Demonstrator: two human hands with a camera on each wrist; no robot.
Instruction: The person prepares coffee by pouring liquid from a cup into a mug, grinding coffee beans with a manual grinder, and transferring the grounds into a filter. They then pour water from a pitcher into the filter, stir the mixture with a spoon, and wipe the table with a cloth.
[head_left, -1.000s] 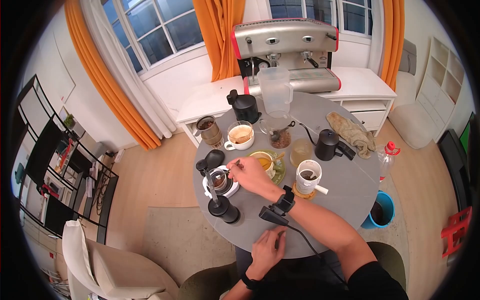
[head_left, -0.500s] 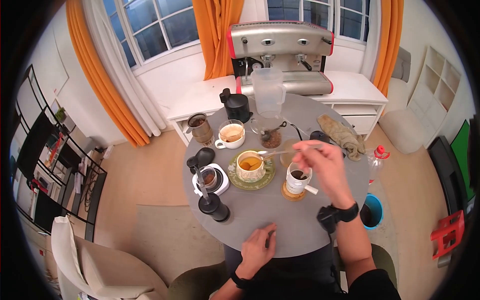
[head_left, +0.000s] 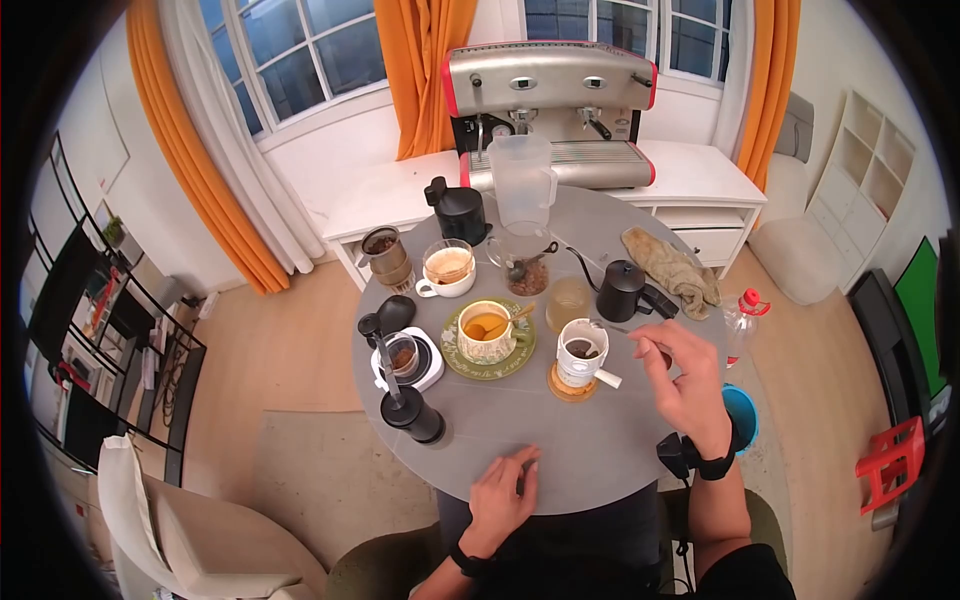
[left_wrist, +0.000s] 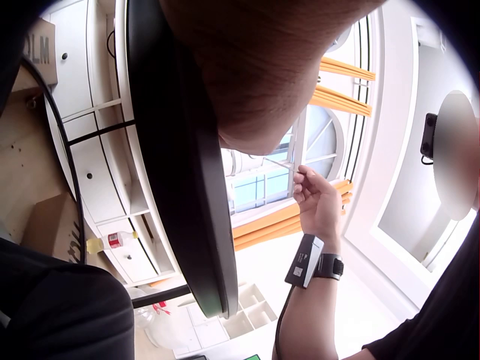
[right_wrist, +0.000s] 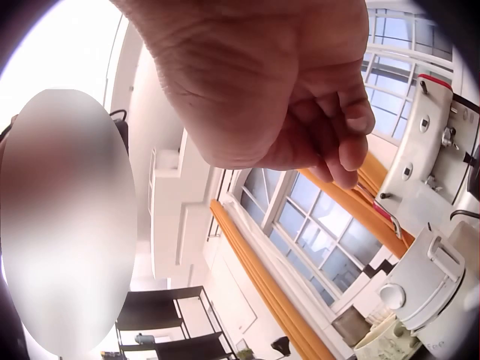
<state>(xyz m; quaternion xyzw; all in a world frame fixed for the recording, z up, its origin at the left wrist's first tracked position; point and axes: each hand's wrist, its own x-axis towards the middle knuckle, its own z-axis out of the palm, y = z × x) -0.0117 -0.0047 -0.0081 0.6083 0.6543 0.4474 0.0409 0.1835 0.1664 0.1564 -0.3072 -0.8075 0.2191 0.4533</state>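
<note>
My right hand [head_left: 688,385] pinches the handle of a thin metal spoon [head_left: 614,328], its tip at the rim of a white cup [head_left: 577,370]. Dark grounds [head_left: 582,349] show inside this cup, which has a side handle and stands on a wooden coaster [head_left: 572,394]. Resting at the table's near edge, my left hand [head_left: 502,500] has relaxed fingers and holds nothing. To the left, a small glass of coffee grounds [head_left: 403,357] sits on a white scale [head_left: 430,365]. A patterned cup of amber liquid [head_left: 487,345] stands on a green saucer [head_left: 457,365].
A black hand grinder [head_left: 412,415] stands at the table's left edge. Behind the cups are a black gooseneck kettle [head_left: 622,290], a glass of pale liquid [head_left: 568,304], a frothy coffee cup [head_left: 447,270] and a clear pitcher [head_left: 522,185]. A crumpled cloth [head_left: 672,270] lies at the right.
My right hand has swung with the spoon from the glass on the scale, past the patterned cup, to the right side of the white cup. My left hand stays at the table's edge.
</note>
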